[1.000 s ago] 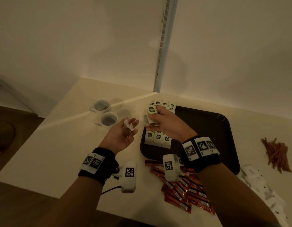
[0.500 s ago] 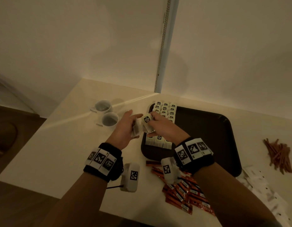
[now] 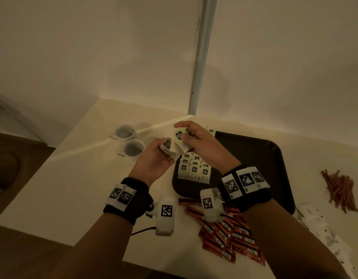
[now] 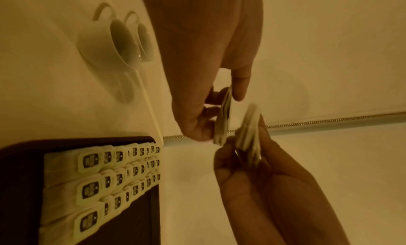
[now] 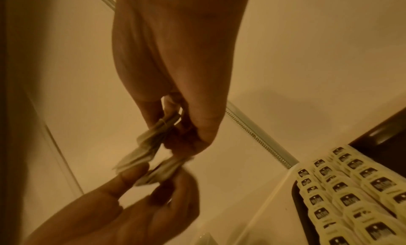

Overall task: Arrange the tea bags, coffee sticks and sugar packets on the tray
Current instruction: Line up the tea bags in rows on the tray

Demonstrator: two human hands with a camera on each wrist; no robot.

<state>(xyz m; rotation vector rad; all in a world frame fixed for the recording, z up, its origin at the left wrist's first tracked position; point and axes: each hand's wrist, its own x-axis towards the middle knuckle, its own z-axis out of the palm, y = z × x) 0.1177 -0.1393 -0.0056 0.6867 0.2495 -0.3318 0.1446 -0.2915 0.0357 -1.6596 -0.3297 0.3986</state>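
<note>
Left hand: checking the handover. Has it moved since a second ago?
Yes. The left hand has moved right, toward the tray, meeting the right hand.

Both hands meet above the tray's [image 3: 274, 150] corner: left hand [image 3: 154, 158] and right hand [image 3: 202, 143] each pinch tea bags [image 3: 179, 135].

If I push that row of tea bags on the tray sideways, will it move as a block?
Probably not. The tea bags stand loosely overlapped in rows on the tray, so a push would likely fan or topple them. They look thin, light paper; those in the left hand splay apart. Their tags may snag on neighbours.
</note>
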